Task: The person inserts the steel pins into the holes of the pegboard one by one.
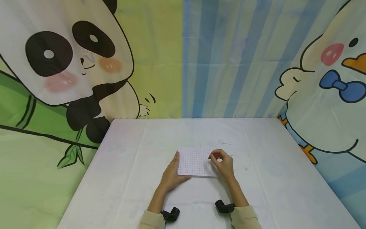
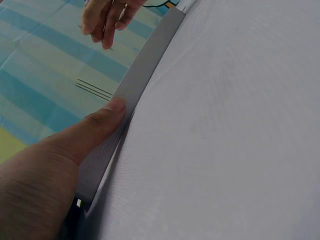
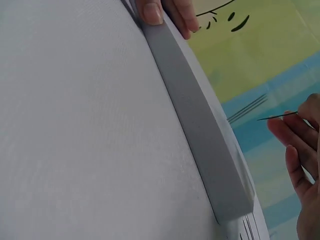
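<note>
A white dotted board [image 1: 191,161] lies on the table, its grey front edge [image 3: 195,120] seen from low down in the right wrist view. My left hand [image 1: 172,174] holds it at the near left corner, with the thumb [image 2: 102,120] against the front edge and fingers along the left side. Over the board's right part, my right hand [image 1: 225,164] pinches a thin dark needle-like stick [image 3: 272,118], tilted close to level. Several similar thin sticks [image 3: 246,109] stand up from the board; in the head view only one upright line [image 1: 200,149] is distinct.
Behind the board a loose thin stick [image 1: 225,143] lies on the white table [image 1: 137,187]. More thin sticks [image 3: 246,229] lie right of the board, partly hidden by the right hand in the head view. A printed cartoon curtain [image 1: 160,63] hangs around the table.
</note>
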`<state>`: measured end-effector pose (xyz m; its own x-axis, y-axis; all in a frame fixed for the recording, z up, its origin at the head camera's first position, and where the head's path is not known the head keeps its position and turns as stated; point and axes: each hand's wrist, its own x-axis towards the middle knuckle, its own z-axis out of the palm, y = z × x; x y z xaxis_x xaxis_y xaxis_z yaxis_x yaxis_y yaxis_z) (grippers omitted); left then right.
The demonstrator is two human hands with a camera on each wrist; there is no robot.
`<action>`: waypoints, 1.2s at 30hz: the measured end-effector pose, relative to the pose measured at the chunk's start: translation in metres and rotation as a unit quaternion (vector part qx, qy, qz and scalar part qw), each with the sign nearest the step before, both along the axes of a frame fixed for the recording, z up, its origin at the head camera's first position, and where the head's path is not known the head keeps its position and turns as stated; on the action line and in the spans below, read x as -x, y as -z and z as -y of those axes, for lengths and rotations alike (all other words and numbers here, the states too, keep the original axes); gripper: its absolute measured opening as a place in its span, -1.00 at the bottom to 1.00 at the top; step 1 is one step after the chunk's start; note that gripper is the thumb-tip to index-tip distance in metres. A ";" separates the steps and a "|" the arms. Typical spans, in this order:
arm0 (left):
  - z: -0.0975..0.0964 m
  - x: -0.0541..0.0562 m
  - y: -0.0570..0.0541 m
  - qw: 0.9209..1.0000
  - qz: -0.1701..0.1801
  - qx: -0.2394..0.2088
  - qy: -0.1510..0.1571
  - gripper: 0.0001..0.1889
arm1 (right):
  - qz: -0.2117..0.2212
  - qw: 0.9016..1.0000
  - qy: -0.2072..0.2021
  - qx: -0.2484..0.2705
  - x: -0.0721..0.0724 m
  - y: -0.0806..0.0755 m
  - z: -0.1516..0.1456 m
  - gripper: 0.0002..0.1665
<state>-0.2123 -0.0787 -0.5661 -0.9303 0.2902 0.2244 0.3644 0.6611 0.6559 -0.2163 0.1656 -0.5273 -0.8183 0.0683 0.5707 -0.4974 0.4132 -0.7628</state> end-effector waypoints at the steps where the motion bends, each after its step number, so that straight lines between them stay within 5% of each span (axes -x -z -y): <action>1: 0.000 0.000 0.000 1.000 0.000 -0.001 0.000 0.23 | -0.003 1.000 0.008 -0.006 0.003 0.001 0.003 -0.91; 11: 0.000 0.000 -0.002 1.000 0.005 0.002 0.001 0.22 | -0.039 0.997 0.036 -0.060 0.027 0.012 0.024 -0.92; 36: 0.000 -0.001 -0.003 1.000 0.009 0.013 -0.005 0.23 | -0.012 0.991 0.065 -0.114 0.029 0.018 0.031 -0.93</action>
<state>-0.2114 -0.0785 -0.5627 -0.9371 0.2859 0.2002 0.3457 0.6810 0.6455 -0.2455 0.1341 -0.5457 -0.7966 0.0386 0.6033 -0.4463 0.6356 -0.6300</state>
